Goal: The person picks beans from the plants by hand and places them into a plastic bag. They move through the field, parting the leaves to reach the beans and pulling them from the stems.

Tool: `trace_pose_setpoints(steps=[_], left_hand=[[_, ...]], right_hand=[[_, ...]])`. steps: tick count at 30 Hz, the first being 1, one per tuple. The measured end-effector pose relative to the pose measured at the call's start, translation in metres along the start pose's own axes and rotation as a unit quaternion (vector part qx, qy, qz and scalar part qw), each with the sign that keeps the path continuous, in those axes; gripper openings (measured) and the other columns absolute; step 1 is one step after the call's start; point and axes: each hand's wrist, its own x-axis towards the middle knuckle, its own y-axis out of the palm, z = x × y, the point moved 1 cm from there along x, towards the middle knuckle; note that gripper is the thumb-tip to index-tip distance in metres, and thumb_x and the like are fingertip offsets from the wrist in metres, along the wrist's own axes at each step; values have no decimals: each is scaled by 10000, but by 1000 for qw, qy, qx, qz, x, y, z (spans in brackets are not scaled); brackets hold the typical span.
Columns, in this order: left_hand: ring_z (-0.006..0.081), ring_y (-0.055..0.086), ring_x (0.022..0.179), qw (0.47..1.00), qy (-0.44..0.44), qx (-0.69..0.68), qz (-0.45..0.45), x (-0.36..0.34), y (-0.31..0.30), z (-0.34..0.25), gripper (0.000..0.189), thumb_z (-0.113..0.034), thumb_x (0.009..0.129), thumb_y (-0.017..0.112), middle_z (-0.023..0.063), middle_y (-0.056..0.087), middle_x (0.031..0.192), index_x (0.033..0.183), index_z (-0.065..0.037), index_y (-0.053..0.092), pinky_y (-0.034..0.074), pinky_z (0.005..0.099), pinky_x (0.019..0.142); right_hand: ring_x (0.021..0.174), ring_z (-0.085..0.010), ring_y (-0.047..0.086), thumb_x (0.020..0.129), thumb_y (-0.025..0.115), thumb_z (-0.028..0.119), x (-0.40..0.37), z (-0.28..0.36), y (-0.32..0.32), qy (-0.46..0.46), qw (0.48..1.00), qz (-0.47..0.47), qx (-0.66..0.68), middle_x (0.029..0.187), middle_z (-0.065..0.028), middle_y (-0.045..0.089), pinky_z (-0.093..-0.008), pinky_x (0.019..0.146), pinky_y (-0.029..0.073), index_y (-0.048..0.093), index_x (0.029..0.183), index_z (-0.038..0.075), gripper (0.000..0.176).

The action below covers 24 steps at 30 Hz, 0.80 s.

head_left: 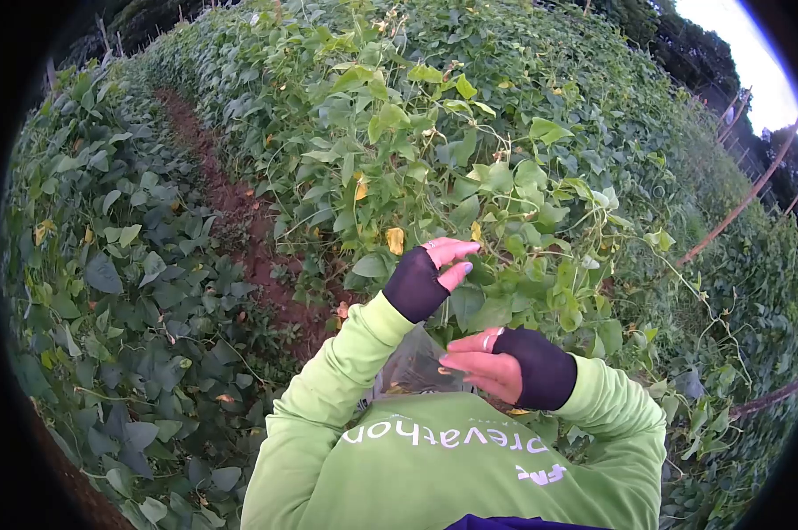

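Note:
My left hand [424, 278], in a black fingerless glove and wearing a ring, reaches in at the edge of the leafy vines [496, 256]. Its thumb and fingers are stretched out and apart, right at the green leaves. Lower and to the right, my right hand [518, 364], gloved the same way, points leftward with its fingers extended. It is over the mouth of a clear plastic bag [412, 362] that hangs at my front. A few small yellowish-brown bits show in the bag, and its lower part is hidden behind my green shirt [470, 459].
Dense climbing vines rise ahead and on the right. A bare dirt path [231, 203] runs between the rows at left. A wooden pole [752, 190] leans at the right, and another stick [770, 397] lies lower. Yellow leaves [395, 239] dot the foliage.

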Motion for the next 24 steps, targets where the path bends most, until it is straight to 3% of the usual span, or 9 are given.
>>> trace_pose_setpoints(steps=[2,8,12,15,16,17,18,20,24], left_hand=[[267,637,934,1000,-10,15,0,-10,-21,1,271,-89,863,639,136,674,1006,1130,-62,672,496,345,812],[193,642,912,986,-131,41,-94,-89,-72,7,232,-32,859,632,107,685,995,1085,-19,681,497,302,815],[146,639,916,934,-271,-54,-226,-169,-93,18,187,-35,885,625,78,688,981,1061,-8,685,493,274,833],[122,634,930,890,-313,-40,-330,-230,-106,17,180,-42,901,622,63,689,1006,1069,-4,677,490,260,850],[121,635,932,874,-326,-30,-360,-248,-110,11,186,-41,902,624,64,690,1015,1078,-2,671,491,258,855],[125,637,932,856,-332,-46,-393,-266,-112,6,194,-36,903,623,71,690,1013,1088,2,663,494,260,860],[129,638,933,837,-337,-61,-427,-284,-113,3,202,-32,903,622,79,691,1011,1099,6,655,498,262,865],[140,642,934,803,-343,-71,-481,-325,-116,2,201,-26,906,618,91,691,1005,1101,13,647,506,270,868],[154,649,928,758,-340,-91,-550,-375,-116,-4,209,-12,901,619,106,687,1010,1106,22,638,516,290,884]], right_hand=[[908,-325,648,839,638,5,6,-8,9,4,996,82,31,1012,-157,671,-363,810,528,663,1065,34,230],[830,-221,653,830,619,-43,97,-1,-115,13,989,-147,-32,874,-114,675,-319,722,499,683,990,5,178],[792,-210,672,839,616,115,188,-103,-195,53,963,-172,-201,851,-118,697,-311,746,516,684,1008,40,196],[794,-251,668,790,657,161,247,-225,-237,178,944,-133,-243,852,-117,698,-356,749,524,703,984,86,213],[652,-107,594,786,683,157,264,-269,-246,214,942,-119,-228,757,-44,667,-289,576,477,704,1008,59,244],[679,-115,604,764,759,205,280,-295,-244,282,916,-107,-263,829,-57,673,-282,580,492,667,1120,73,391],[731,-138,618,723,828,258,284,-295,-235,407,897,-134,-105,959,-72,674,-293,605,512,569,1278,108,630],[765,-161,618,706,848,265,291,-293,-217,455,880,-135,-25,1032,-75,660,-319,635,525,480,1366,144,766],[725,-163,603,690,839,196,308,-331,-202,476,879,-20,-31,949,-51,664,-322,544,473,577,1212,139,587]])
